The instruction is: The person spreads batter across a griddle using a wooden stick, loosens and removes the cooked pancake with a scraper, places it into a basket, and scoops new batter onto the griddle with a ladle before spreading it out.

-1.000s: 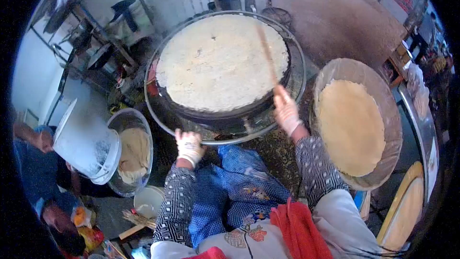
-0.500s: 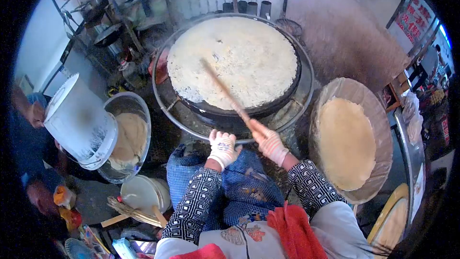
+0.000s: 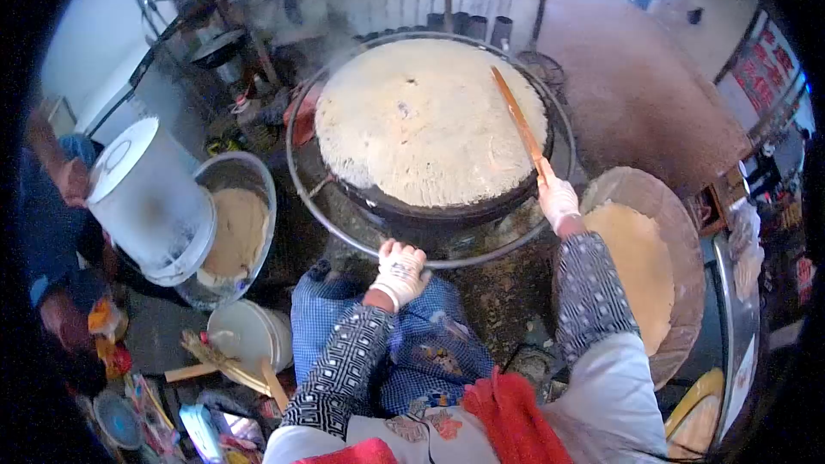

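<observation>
A large round griddle is coated nearly to its edge with a pale layer of batter. Around it runs a metal ring rail. My left hand, in a white knit glove, is closed over the near part of this rail. In my right hand, gloved the same way, is the handle of a long flat wooden scraper. Its blade lies along the right side of the batter, pointing away from me.
On the left, another person's hand is at a tilted white bucket, over a basin of beige dough or batter. A wide lined basket holds a flat tan sheet at right. Below left stands a white pail.
My right hand has swung the scraper from the middle of the griddle to its right side. The batter surface looks smoother. My left hand stays on the rail.
</observation>
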`<state>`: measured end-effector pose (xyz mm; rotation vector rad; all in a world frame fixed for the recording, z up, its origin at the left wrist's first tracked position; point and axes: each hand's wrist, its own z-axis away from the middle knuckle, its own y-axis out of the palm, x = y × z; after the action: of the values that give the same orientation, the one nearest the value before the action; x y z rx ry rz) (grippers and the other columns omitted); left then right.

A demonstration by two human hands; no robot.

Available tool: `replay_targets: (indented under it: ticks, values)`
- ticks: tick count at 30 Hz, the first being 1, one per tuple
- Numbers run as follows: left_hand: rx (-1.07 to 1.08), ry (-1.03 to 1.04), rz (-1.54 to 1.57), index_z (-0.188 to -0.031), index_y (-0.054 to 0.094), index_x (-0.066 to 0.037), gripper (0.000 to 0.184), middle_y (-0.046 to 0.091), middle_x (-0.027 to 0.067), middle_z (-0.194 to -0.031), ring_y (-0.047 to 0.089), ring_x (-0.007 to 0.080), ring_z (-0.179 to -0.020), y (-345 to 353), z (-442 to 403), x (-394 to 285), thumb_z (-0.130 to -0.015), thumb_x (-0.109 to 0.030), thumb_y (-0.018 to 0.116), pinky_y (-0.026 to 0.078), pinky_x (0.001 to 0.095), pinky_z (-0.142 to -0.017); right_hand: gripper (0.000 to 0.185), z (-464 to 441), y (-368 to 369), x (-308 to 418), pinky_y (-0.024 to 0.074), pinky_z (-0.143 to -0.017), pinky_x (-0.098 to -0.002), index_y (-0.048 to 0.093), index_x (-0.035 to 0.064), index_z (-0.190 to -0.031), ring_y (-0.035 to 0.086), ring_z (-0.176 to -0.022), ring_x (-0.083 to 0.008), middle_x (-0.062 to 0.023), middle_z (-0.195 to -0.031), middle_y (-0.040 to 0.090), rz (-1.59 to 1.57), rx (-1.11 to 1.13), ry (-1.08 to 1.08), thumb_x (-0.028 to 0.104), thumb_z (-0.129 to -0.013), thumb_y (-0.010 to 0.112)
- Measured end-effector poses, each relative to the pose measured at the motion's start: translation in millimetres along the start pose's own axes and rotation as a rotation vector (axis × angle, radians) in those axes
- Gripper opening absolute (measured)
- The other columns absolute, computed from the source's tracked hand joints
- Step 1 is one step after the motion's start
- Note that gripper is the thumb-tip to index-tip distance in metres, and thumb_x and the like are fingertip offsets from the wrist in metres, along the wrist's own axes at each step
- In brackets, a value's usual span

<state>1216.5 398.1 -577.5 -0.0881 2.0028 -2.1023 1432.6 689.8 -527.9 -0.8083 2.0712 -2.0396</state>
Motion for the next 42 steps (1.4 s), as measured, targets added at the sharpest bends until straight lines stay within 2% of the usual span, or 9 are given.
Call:
replay_targets:
  ticks: [5, 13, 17, 24, 30, 35, 39, 40, 42]
  values:
    - [0.187, -0.156, -0.175, -0.094, 0.071, -0.016, 0.024, 0.068, 0.0084, -0.099, 0.058, 0.0270, -0.105, -23, -12, 56, -0.077, -0.032, 0.067, 0.027, 0.0481, -0.109, 0.066, 101, -3, -18, 0.0507, -0.054, -0.0500, 0.026, 0.0278, -0.150, 0.063, -0.057, -0.0350, -0.0166, -0.067, 0.064, 0.129, 0.244, -0.570, 0.022, -0.091, 0.055]
    - [0.238, -0.103, -0.519, -0.082, 0.077, -0.020, 0.014, 0.071, 0.0034, -0.090, 0.060, 0.0226, -0.105, -56, -27, 176, -0.075, -0.025, 0.066, 0.026, 0.0437, -0.114, 0.057, 41, 20, -55, 0.0503, -0.058, -0.0459, 0.038, 0.0320, -0.144, 0.062, -0.060, -0.0287, -0.0144, -0.071, 0.063, 0.083, 0.168, -0.296, 0.017, -0.092, 0.056]
    - [-0.086, -0.006, -0.541, -0.066, 0.070, -0.020, 0.005, 0.063, 0.0035, -0.074, 0.059, 0.0237, -0.093, -38, -37, 237, -0.065, -0.017, 0.066, 0.032, 0.0432, -0.111, 0.054, -38, 23, -64, 0.0508, -0.061, -0.0503, 0.034, 0.0300, -0.146, 0.063, -0.067, -0.0389, -0.0215, -0.075, 0.065, 0.269, 0.053, -0.219, 0.024, -0.095, 0.053]
    - [-0.097, -0.050, -0.427, -0.102, 0.068, -0.012, 0.030, 0.059, 0.0055, -0.082, 0.060, 0.0212, -0.090, -22, -54, 282, -0.076, -0.005, 0.057, 0.045, 0.0326, -0.096, 0.048, -111, 27, -77, 0.0503, -0.070, -0.0540, 0.036, 0.0229, -0.145, 0.063, -0.079, -0.0456, -0.0274, -0.088, 0.066, 0.225, 0.002, 0.016, 0.028, -0.098, 0.045]
    - [-0.004, -0.068, -0.519, -0.082, 0.075, -0.013, 0.017, 0.070, 0.0055, -0.089, 0.060, 0.0224, -0.105, -34, -52, 255, -0.077, -0.010, 0.059, 0.030, 0.0396, -0.114, 0.052, 17, 35, -118, 0.0482, -0.061, -0.0445, 0.033, 0.0273, -0.149, 0.060, -0.061, -0.0353, -0.0249, -0.071, 0.060, 0.008, 0.040, 0.024, 0.026, -0.099, 0.047]
    - [0.056, -0.023, -0.326, -0.071, 0.075, -0.018, 0.010, 0.067, 0.0041, -0.068, 0.065, 0.0242, -0.074, -55, -30, 174, -0.072, -0.026, 0.068, 0.051, 0.0369, -0.078, 0.048, 156, -33, -11, 0.0361, -0.045, -0.0274, 0.036, 0.0175, -0.150, 0.039, -0.054, -0.0078, 0.0013, -0.069, 0.048, -0.644, 0.368, 0.205, 0.014, -0.103, 0.041]
    - [-0.022, -0.187, -0.244, -0.059, 0.068, -0.018, 0.018, 0.065, 0.0021, -0.062, 0.062, 0.0235, -0.070, -29, -19, 58, -0.077, -0.020, 0.064, 0.047, 0.0386, -0.071, 0.059, 205, -73, 83, 0.0335, -0.039, -0.0206, 0.039, 0.0028, -0.145, 0.043, -0.043, -0.0063, 0.0001, -0.057, 0.049, -1.066, 0.606, 0.165, 0.031, -0.096, 0.057]
    - [0.012, -0.129, -0.100, -0.069, 0.068, -0.014, 0.012, 0.067, 0.0050, -0.073, 0.062, 0.0236, -0.080, -58, -1, 15, -0.078, -0.020, 0.063, 0.046, 0.0388, -0.078, 0.058, 214, -72, 93, 0.0317, -0.036, -0.0214, 0.040, 0.0055, -0.146, 0.039, -0.041, -0.0058, 0.0020, -0.055, 0.046, -1.076, 0.658, 0.165, 0.029, -0.095, 0.057]
    - [-0.524, -0.058, -0.018, -0.104, 0.065, -0.009, 0.029, 0.065, 0.0117, -0.111, 0.055, 0.0260, -0.109, 25, 7, -51, -0.081, -0.025, 0.061, 0.042, 0.0485, -0.091, 0.054, 206, -68, 108, 0.0304, -0.033, -0.0222, 0.045, 0.0077, -0.142, 0.037, -0.038, -0.0059, 0.0033, -0.053, 0.044, -1.135, 0.787, 0.078, 0.025, -0.093, 0.058]
